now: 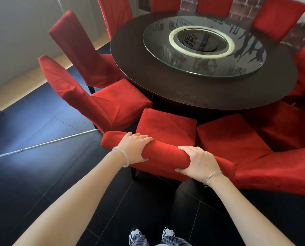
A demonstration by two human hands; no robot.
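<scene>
Beside a dark worktop [192, 93], left hand [133, 148] and right hand [198, 162] clamp fingers over a red chair back [165, 153]; pushing evenly should keep it straight.

I see open floor [41, 166] left of the chair [165, 128]; a neighbouring chair [233, 139] crowds its right, and the table [201, 94] blocks ahead.
</scene>
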